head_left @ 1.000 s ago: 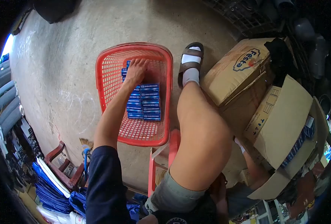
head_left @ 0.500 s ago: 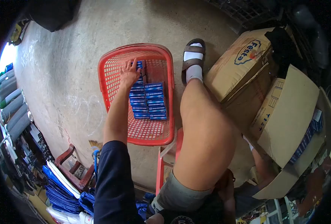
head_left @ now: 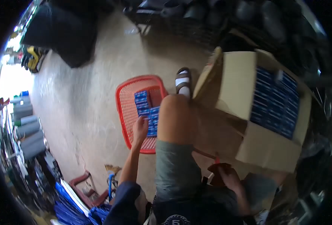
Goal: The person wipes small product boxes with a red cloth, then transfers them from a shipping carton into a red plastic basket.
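My left hand (head_left: 140, 130) is over the near left side of the red plastic basket (head_left: 121, 116), beside the stacked small blue boxes (head_left: 142, 102). Motion blurs its loosely bent fingers, and I cannot tell whether they grip anything. Down at the right, beside my thigh, my right hand (head_left: 230, 179) is closed around a flat dark-brown piece (head_left: 219, 173). A thin red part sticks up just above that piece. My bent knee covers the basket's right side and some of the boxes.
An open cardboard carton (head_left: 240, 80) packed with rows of blue boxes (head_left: 274, 101) stands to my right, flaps spread. My sandalled foot (head_left: 183, 80) is beyond the basket. Left are grey rolls (head_left: 29, 135), a reddish-brown wooden frame (head_left: 84, 187) and blue sheeting (head_left: 70, 208).
My left hand has drawn back toward me from the far boxes in the basket. The view has shifted, bringing the carton's blue boxes and my right hand with the brown piece into plainer sight.
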The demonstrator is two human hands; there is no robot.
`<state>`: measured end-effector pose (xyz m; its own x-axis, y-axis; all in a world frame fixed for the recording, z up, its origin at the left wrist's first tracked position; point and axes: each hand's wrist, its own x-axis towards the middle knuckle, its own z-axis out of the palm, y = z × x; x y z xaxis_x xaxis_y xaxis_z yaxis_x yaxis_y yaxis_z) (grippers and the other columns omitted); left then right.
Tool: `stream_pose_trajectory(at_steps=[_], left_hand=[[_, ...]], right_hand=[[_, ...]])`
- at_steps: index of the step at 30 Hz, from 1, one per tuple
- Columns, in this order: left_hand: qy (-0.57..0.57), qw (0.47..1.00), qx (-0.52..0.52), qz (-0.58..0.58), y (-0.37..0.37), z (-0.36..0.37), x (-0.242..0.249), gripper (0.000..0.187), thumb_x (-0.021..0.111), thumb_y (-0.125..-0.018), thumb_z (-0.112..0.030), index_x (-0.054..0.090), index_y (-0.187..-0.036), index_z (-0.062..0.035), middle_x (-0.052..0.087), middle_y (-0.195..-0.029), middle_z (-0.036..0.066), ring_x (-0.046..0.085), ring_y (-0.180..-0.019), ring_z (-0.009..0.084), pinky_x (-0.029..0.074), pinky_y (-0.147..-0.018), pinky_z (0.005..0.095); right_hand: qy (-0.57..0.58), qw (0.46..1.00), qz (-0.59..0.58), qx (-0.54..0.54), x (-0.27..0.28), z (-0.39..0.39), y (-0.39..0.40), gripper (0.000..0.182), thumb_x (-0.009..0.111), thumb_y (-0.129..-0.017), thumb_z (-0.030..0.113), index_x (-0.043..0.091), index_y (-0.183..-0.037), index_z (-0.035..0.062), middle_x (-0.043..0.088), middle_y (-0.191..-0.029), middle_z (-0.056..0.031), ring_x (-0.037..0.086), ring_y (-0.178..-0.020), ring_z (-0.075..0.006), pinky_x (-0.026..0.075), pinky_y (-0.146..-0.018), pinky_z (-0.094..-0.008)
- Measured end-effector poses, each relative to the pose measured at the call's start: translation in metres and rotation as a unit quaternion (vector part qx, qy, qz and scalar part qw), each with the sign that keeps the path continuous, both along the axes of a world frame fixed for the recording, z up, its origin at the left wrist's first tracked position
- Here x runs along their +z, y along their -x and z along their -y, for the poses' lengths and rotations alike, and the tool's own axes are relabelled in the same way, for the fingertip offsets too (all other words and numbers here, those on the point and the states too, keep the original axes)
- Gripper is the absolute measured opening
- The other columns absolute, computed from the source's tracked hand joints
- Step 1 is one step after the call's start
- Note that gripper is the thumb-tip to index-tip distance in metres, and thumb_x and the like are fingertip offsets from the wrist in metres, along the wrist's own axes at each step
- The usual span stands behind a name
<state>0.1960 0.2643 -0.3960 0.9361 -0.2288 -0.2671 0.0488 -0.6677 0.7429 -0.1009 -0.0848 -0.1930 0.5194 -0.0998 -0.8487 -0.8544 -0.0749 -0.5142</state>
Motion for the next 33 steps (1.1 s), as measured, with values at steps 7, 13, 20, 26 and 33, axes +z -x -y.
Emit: stream_pose_trajectory(at_steps=[7,13,20,26,33], left_hand=[[0.106,0.975,-0.021,0.193,0.027,0.142,0.245,0.018,0.053,-0.097,-0.010,0.065,-0.107,-0.0009,0.070,-0.097,0.011,0.067,-0.091,0.0175,0.052,-0.081,0.0315],[0.109,0.888,-0.392,0.215,0.075,0.371,0.330,0.033,0.064,-0.086,-0.012,0.060,-0.118,-0.0016,0.065,-0.111,0.015,0.065,-0.099,0.0295,0.051,-0.086,0.0389],[-0.057,0.802,-0.514,0.301,0.042,0.561,0.261,0.056,0.071,-0.083,-0.024,0.051,-0.131,-0.0051,0.054,-0.129,0.019,0.049,-0.122,0.0377,0.038,-0.105,0.0471],[-0.262,0.754,-0.508,0.324,0.067,0.571,0.259,0.063,0.075,-0.079,-0.035,0.051,-0.129,-0.0043,0.048,-0.134,0.020,0.042,-0.129,0.0377,0.041,-0.103,0.0486],[0.166,0.897,-0.408,0.042,0.084,0.472,0.289,0.046,0.069,-0.088,-0.029,0.053,-0.121,-0.0017,0.062,-0.112,0.014,0.064,-0.100,0.0311,0.053,-0.083,0.0426]], right_hand=[[0.027,0.953,-0.036,0.300,-0.014,0.017,0.003,0.050,0.031,-0.102,0.041,0.067,-0.104,0.0054,0.068,-0.097,-0.0197,0.065,-0.092,-0.0350,0.049,-0.086,-0.0421],[0.100,0.977,0.093,0.165,-0.008,0.012,0.012,0.054,0.029,-0.101,0.039,0.068,-0.097,0.0027,0.069,-0.097,-0.0199,0.065,-0.093,-0.0383,0.048,-0.088,-0.0453],[0.142,0.979,0.129,0.067,-0.005,0.026,0.028,0.056,0.030,-0.100,0.042,0.069,-0.102,0.0015,0.069,-0.102,-0.0196,0.066,-0.096,-0.0400,0.050,-0.088,-0.0469],[0.160,0.976,0.146,0.029,0.003,0.038,0.037,0.046,0.037,-0.096,0.037,0.067,-0.107,0.0045,0.068,-0.105,-0.0208,0.066,-0.096,-0.0400,0.051,-0.085,-0.0492],[0.115,0.987,0.111,0.012,-0.002,0.041,0.034,0.043,0.047,-0.091,0.037,0.068,-0.112,0.0047,0.066,-0.115,-0.0195,0.065,-0.104,-0.0388,0.050,-0.088,-0.0471]])
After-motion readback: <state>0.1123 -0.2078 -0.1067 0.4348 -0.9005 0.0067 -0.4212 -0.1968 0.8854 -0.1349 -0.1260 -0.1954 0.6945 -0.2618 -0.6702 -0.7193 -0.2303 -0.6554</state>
